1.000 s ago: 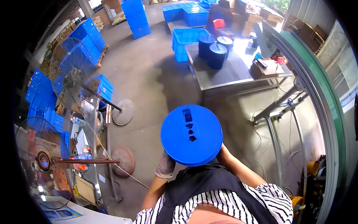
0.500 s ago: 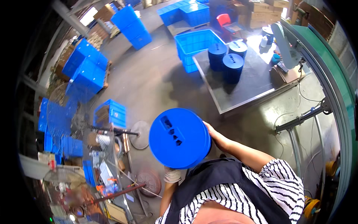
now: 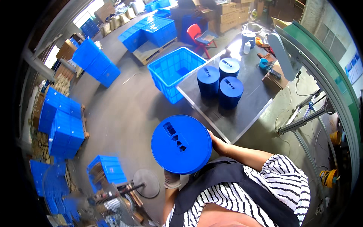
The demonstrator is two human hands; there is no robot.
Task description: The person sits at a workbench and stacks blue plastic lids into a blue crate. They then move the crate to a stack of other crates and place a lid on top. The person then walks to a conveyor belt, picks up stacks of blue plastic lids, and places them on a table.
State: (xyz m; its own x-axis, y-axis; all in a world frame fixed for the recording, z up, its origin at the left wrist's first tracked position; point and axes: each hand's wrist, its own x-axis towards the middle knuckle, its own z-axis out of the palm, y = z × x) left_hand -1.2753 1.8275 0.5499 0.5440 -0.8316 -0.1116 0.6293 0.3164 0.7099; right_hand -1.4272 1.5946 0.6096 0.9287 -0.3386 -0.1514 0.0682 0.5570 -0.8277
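Observation:
In front of my body I hold a blue round stack (image 3: 181, 155), its flat top pierced by a rounded rectangular slot and several small star-like cutouts. It looks like blue discs piled together, though its sides barely show. My right hand (image 3: 217, 144) is bare and grips the stack's right side, with the fingertips out of sight. Under the near left edge is my left hand (image 3: 171, 178) in a pale glove, its fingers hidden beneath the stack. Three similar blue stacks (image 3: 231, 87) stand upright on the dark metal-edged table (image 3: 249, 109) ahead to the right.
A blue crate (image 3: 170, 90) stands against the table's left side. Beyond it are a red chair (image 3: 196, 36) and stacked blue bins (image 3: 159, 32). More blue bins (image 3: 67, 130) line the left. A round grey base (image 3: 146, 183) is on the floor nearby, and a green-topped machine frame (image 3: 321, 49) borders the right.
My view has swung to the right and I am closer to the table. The blue stack stays in both hands in front of me.

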